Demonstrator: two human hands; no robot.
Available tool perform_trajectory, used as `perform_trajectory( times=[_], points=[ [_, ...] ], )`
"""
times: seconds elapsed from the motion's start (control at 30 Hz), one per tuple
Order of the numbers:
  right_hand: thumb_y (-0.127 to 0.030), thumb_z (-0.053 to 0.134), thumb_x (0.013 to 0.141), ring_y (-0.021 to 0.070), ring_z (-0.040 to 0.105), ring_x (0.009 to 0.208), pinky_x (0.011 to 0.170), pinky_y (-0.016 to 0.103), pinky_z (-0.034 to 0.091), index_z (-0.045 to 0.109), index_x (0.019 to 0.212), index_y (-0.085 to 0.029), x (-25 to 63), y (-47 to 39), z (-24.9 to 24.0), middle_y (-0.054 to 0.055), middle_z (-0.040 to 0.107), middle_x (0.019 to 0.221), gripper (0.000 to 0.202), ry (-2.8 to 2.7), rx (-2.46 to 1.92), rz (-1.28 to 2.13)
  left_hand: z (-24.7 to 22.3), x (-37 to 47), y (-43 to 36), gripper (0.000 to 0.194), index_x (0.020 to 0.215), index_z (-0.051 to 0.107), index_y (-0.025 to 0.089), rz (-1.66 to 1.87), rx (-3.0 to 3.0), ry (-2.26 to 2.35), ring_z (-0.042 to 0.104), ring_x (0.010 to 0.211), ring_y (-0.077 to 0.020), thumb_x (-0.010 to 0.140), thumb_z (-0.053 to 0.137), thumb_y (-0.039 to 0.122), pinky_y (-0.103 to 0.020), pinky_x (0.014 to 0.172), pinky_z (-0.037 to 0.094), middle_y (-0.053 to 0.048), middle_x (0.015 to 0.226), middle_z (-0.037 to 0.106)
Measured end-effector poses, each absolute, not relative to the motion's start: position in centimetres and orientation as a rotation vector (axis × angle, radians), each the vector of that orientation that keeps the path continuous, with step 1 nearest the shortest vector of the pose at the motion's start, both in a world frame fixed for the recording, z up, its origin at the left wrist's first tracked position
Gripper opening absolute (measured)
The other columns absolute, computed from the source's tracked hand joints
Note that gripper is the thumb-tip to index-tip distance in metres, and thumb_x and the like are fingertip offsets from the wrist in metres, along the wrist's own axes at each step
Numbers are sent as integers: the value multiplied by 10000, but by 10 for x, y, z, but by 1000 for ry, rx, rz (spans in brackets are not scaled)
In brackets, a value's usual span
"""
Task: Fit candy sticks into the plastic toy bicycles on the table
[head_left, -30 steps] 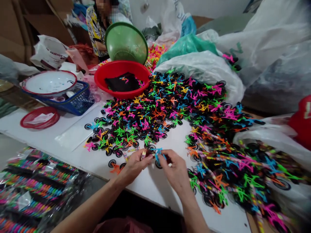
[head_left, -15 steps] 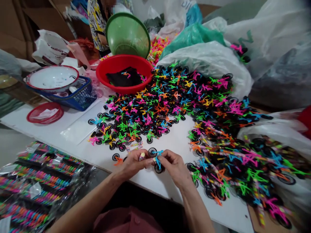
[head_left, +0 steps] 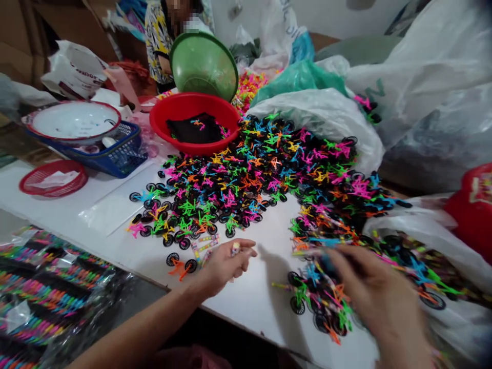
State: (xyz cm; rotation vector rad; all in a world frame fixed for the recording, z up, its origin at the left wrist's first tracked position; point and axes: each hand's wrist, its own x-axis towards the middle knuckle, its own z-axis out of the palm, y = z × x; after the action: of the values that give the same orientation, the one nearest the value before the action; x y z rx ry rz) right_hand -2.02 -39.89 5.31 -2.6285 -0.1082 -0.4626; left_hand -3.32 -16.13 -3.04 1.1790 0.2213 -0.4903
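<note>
My left hand is closed around a small patterned tube, whose pale end shows between the fingers. To the right, my right hand is smeared by motion over toy bicycles lying together with printed tubes. A blurred blue toy bicycle shows at its fingertips, partly hidden by the hand. Left of my left hand lies an orange toy bicycle with black wheels. Flat printed strips lie just behind that hand. A large heap of colourful toy bicycles spreads over the white table.
A red basin with black material stands behind the heap, a green basin tilted beyond it. At left are a blue basket, an enamel bowl and a red basket. Someone in a patterned shirt is behind.
My right hand has moved right with the blue toy bicycle, away from my left hand, to the bicycles at right. My left hand keeps the tube. The view has shifted slightly right.
</note>
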Motion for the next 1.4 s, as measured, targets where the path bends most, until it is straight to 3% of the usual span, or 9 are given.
perform_trajectory(
  times=[0.13,0.2,0.27,0.37,0.5,0.7,0.93,1.23,1.4],
  points=[
    [-346,469,840,303,547,814,662,419,401,637,1011,-141,20,-397,63,205,615,943,315,-16,-3095,-998,-40,-46,-160,585,1134,491,153,-547,1039,318,566,799,-149,591,704,201,-248,577,442,-121,1125,479],
    [-124,449,815,272,544,911,739,395,412,623,1052,-173,53,-360,31,162,612,1042,298,-465,-3040,-732,-47,-52,-161,648,1164,462,153,-577,1027,293,588,864,-187,563,704,144,-293,664,471,-126,1113,491],
    [-45,438,795,260,524,1001,818,405,401,606,1097,-224,85,-323,-9,122,575,1164,388,-753,-2950,-465,-50,-52,-157,655,1193,422,141,-580,1055,260,620,789,-187,601,702,163,-305,664,469,-115,1003,564],
    [-101,473,823,230,513,1034,871,383,398,622,1058,-233,112,-300,-44,82,584,1152,308,-872,-2716,-301,-48,-42,-144,512,1111,452,117,-490,1118,252,619,640,-163,676,684,255,-284,586,450,-99,851,633],
    [-238,469,866,203,526,979,848,335,419,620,974,-194,84,-316,-40,91,587,1058,191,-673,-2396,-436,-49,-24,-134,363,959,548,127,-317,1101,329,596,706,-139,688,696,318,-272,627,459,-100,933,636],
    [-368,514,827,121,462,559,514,231,374,580,734,-177,2,-302,-35,-15,519,622,222,-156,-1959,25,-53,-20,-147,326,921,617,133,-296,1141,284,463,589,-72,703,679,367,-197,538,351,-15,743,581],
    [-454,585,747,88,382,479,436,204,329,543,717,-163,-8,-293,-31,-53,448,549,295,-58,-1596,433,-35,-26,-132,332,848,636,117,-403,1442,147,417,553,-82,699,652,412,-209,523,316,18,625,511],
    [-408,479,802,106,372,500,478,230,281,525,654,-180,-28,-274,-49,-39,447,534,276,-57,-2189,32,-53,-46,-156,194,804,652,146,-122,1770,220,488,676,-142,791,538,302,-242,632,373,-19,713,591],
    [-485,450,814,164,500,555,496,273,364,617,784,-221,-18,-353,6,16,561,620,314,-262,-2245,58,-28,-42,-136,275,1017,642,177,-227,1874,23,529,691,-158,825,508,320,-253,652,406,-35,789,621]
  ],
)
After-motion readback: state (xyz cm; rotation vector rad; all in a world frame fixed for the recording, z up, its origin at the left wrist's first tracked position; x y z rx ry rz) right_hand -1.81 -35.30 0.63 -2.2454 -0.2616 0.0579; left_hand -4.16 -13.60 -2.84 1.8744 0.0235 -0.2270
